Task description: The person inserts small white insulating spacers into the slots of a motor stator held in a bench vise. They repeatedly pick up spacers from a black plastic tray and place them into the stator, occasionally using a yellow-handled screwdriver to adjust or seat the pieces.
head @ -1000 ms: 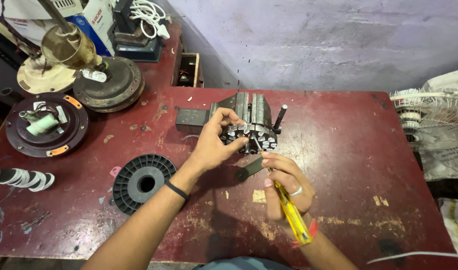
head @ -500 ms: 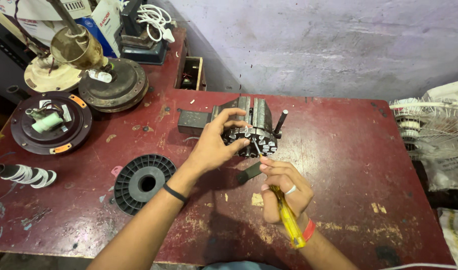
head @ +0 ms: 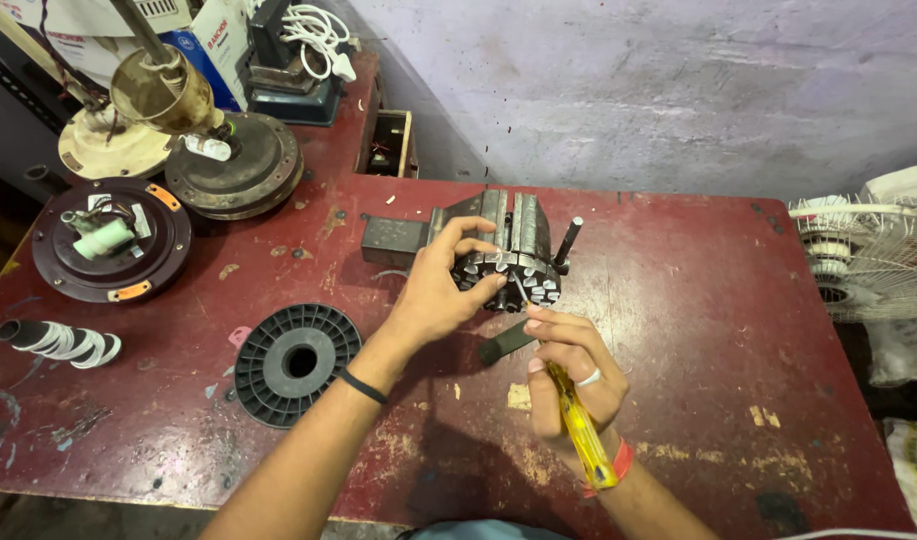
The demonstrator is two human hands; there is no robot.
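Note:
A round slotted metal motor core (head: 514, 272) sits clamped in a small bench vise (head: 504, 228) at the middle of the red table (head: 679, 330). My left hand (head: 434, 290) grips the core's left side, fingers curled over its rim. My right hand (head: 571, 375) holds a yellow-handled screwdriver (head: 579, 430), its thin metal tip pointed up into the core's front slots. A ring is on one finger and a red band is on that wrist.
An empty black plastic spool (head: 296, 362) lies left of my forearm. Ceiling fan motor parts (head: 112, 240) and a dome-shaped housing (head: 237, 172) stand at the left. A roll of tape pieces (head: 61, 342) lies near the left edge. A white fan guard (head: 864, 258) stands at the right.
My right hand has risen toward the core, bringing the screwdriver tip up to its slots. My left hand stays on the core.

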